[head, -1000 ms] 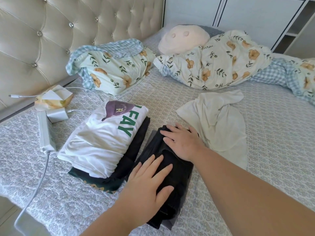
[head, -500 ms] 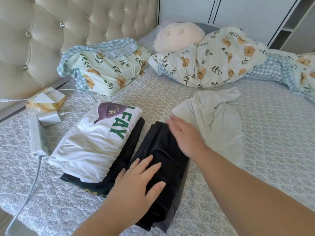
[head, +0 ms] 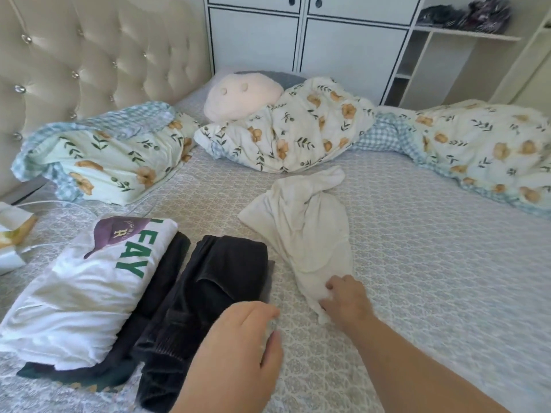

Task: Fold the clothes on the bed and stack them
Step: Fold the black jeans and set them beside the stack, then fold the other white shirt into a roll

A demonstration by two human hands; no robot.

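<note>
A folded white shirt with green letters [head: 80, 290] lies on a folded dark garment [head: 89, 377] at the lower left of the bed. Beside that stack lies a folded black garment [head: 208, 290]. To its right a cream garment [head: 307, 228] lies crumpled and unfolded. My right hand [head: 347, 299] pinches the near edge of the cream garment. Near the lower right edge of the black garment my left hand [head: 238, 356] hovers with its fingers curled loosely and nothing in it.
A floral duvet [head: 286, 132] runs across the far side of the bed, with a floral pillow [head: 107, 156] and a round pink cushion [head: 241, 93]. A tufted headboard [head: 74, 55] stands at left, white cupboards [head: 328, 40] behind. A tissue pack [head: 12, 231] lies at the left edge.
Both hands left the black garment. My right hand moved right and took hold of the cream garment's near edge. My left hand slid off toward the black garment's lower right edge.
</note>
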